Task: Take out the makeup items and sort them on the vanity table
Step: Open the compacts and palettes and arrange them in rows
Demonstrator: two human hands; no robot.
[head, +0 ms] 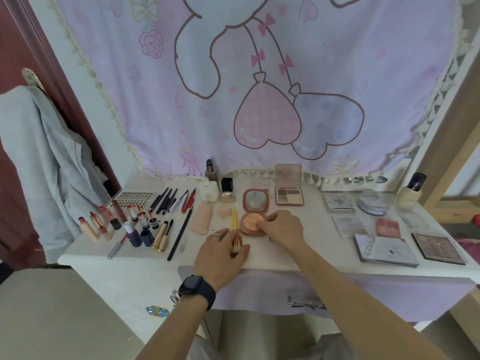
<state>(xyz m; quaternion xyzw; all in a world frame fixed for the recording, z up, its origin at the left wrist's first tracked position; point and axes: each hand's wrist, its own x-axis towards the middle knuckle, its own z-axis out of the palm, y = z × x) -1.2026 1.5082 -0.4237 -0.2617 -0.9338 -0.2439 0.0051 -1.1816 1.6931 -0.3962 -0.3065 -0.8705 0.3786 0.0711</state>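
Observation:
An open round pink compact (250,221) lies at the middle of the white vanity table (298,245), its mirror lid (255,200) tilted back. My right hand (281,228) pinches the peach puff (253,224) in the compact's pan. My left hand (220,252) holds a bundle of yellow-handled brushes (235,224) just left of the compact. Lipsticks (104,222) and pencils (171,200) lie sorted at the left, palettes (384,249) at the right.
Foundation bottles (211,170) and an open eyeshadow palette (288,194) stand at the back by the hanging pink cloth. A tall bottle (413,192) and a clear jar (372,202) sit at the back right. A grey garment (39,152) hangs at the left.

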